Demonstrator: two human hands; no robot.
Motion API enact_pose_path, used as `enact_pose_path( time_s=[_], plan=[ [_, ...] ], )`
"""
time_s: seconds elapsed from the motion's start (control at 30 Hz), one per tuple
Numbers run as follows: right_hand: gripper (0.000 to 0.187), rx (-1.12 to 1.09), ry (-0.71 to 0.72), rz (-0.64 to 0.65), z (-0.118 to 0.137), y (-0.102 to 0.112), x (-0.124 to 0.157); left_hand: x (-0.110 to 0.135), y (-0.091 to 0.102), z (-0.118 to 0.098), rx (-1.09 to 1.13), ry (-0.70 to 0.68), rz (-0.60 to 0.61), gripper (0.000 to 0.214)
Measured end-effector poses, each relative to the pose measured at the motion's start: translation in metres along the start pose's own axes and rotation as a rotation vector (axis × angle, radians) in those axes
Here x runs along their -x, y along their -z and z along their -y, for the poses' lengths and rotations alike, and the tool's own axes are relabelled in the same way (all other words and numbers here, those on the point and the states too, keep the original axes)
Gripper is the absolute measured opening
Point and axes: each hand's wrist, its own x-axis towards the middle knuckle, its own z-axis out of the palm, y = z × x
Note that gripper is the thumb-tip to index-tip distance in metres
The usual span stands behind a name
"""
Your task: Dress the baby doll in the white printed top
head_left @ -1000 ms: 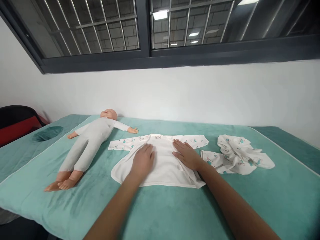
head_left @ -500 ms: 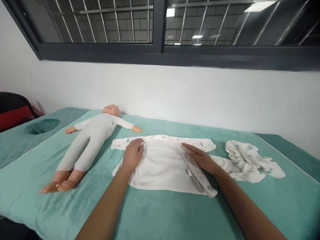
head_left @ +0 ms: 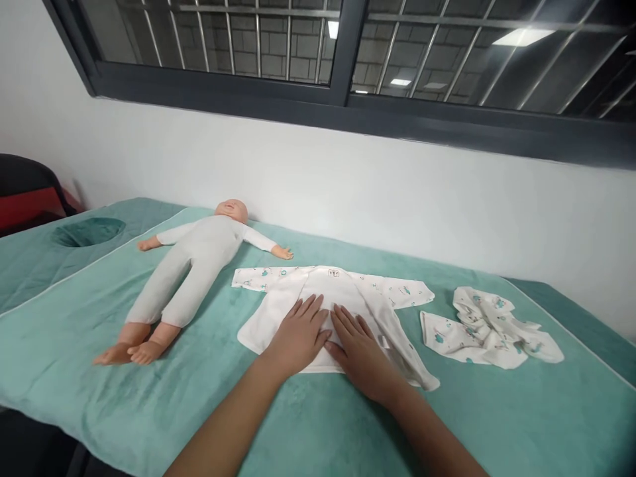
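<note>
A white baby shirt (head_left: 318, 281) with small teal prints on its sleeves lies opened out, inside up, its label at the top. Flat on its middle rests my left hand (head_left: 298, 334), fingers stretched out. Beside it my right hand (head_left: 360, 351) also lies flat on the cloth, and the two thumbs come close together. Both hands hide the shirt's centre. To the left, a baby doll (head_left: 193, 255) in a white body suit lies on its back with arms spread. A crumpled printed baby garment (head_left: 489, 331) lies to the right.
A green padded bed cover (head_left: 497, 424) lies under everything, with a round hollow (head_left: 89, 232) at the far left. Behind it rises a white wall (head_left: 397, 199) below a dark-framed barred window (head_left: 342, 53). A red and black chair (head_left: 30, 192) stands at left.
My hands have moved inward from the shirt's two sides to its middle. The shirt's front panels now lie spread more widely. The view has tilted slightly.
</note>
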Motion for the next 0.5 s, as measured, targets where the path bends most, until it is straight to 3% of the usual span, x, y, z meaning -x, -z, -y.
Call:
enact_pose_path(
  time_s=[0.2, 0.33, 0.5],
  plan=[
    [0.064, -0.002, 0.135, -0.048, -0.024, 0.013, 0.054, 0.047, 0.021, -0.007, 0.105, -0.068, 0.066, 0.052],
    [0.035, 0.067, 0.113, -0.170, -0.045, 0.015, 0.096, 0.074, 0.027, -0.009, 0.049, -0.089, -0.035, 0.032],
    [0.025, 0.155, 0.110, -0.282, -0.049, 0.015, 0.111, 0.082, 0.029, -0.011, -0.033, -0.055, -0.074, 0.042]
  ],
)
